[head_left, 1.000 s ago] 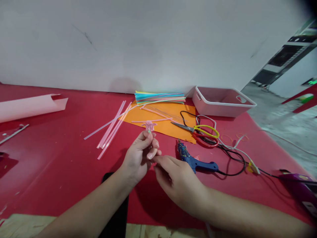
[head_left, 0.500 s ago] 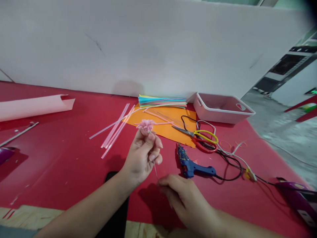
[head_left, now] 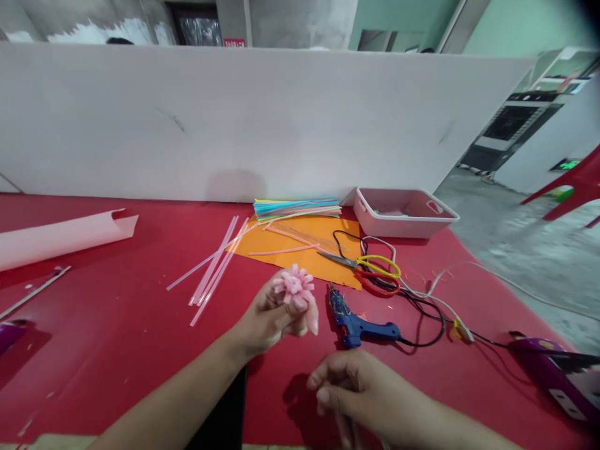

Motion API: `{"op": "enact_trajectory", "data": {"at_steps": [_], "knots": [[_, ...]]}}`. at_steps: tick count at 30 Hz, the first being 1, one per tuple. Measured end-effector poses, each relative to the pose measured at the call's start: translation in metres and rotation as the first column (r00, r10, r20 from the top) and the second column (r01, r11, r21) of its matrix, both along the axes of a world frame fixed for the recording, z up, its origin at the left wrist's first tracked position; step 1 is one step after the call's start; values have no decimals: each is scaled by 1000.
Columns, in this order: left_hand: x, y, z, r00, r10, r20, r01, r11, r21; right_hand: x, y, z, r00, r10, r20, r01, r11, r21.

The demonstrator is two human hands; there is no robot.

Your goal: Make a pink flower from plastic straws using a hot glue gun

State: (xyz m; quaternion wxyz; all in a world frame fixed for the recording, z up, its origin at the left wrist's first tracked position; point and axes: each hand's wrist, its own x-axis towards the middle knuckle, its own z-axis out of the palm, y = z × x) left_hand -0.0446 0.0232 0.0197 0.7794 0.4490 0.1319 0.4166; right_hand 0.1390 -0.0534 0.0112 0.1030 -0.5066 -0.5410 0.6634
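Note:
A pink flower with narrow curled petals (head_left: 294,285) faces up toward me, pinched from beneath by my left hand (head_left: 276,312). Its thin stem does not show now; the fingers hide the underside. My right hand (head_left: 351,390) hovers lower and to the right, apart from the flower. Its fingers are loosely bent with a gap by the thumb, and I see nothing held in them. Just beyond that hand lies a blue glue gun (head_left: 354,322) with dried glue strings on its nozzle end. Scissors with yellow and red handles (head_left: 375,269) rest behind it.
A bundle of coloured strips (head_left: 297,208) and an orange sheet (head_left: 340,275) lie near the white partition (head_left: 290,125). Pink strips (head_left: 218,265) are to the left, beside a rolled pink sheet (head_left: 70,237). A pink basket (head_left: 403,225), cables and a purple tool (head_left: 553,369) occupy the right.
My right hand has let go of the thin stem and moved slightly right and down. The left hand has lowered and tilted the flower toward me. My view has tipped upward.

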Motion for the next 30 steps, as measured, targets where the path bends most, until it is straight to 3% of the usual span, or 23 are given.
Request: {"op": "enact_trajectory", "data": {"at_steps": [1,3,4,7,10,12,14,17,20,23,26,30], "knots": [[-2,3,0,1000,-24,-5,24,1000,-5,6,7,14,993,79,93,-96,975,199],[-6,6,-1,997,-80,-7,80,997,-24,20,21,45,970,4,242,-137,834,534],[-7,7,-2,994,-106,-5,105,994,-36,27,27,61,962,-43,270,-140,771,621],[-8,5,-6,993,-121,18,122,989,-89,40,42,95,969,-163,186,-54,594,802],[-8,1,-6,996,-63,65,73,984,-165,38,54,106,993,-72,92,-71,261,963],[-10,0,-5,994,7,105,16,975,-220,31,60,102,995,17,95,-97,111,989],[-14,1,-3,986,95,134,-57,963,-263,22,67,93,992,46,118,-121,78,990],[-17,5,-6,973,186,135,-140,946,-294,13,77,77,996,21,87,-89,107,990],[-12,7,-17,978,190,84,-159,944,-291,10,87,61,999,-36,17,-12,134,991],[-1,4,-30,979,204,5,-196,948,-251,11,93,50,999,-28,37,-33,133,991],[6,0,-36,969,237,-63,-245,954,-174,9,96,47,995,78,69,-75,74,994],[6,-3,-32,951,284,-121,-293,954,-65,5,96,47,985,169,20,-18,-13,1000]]}}
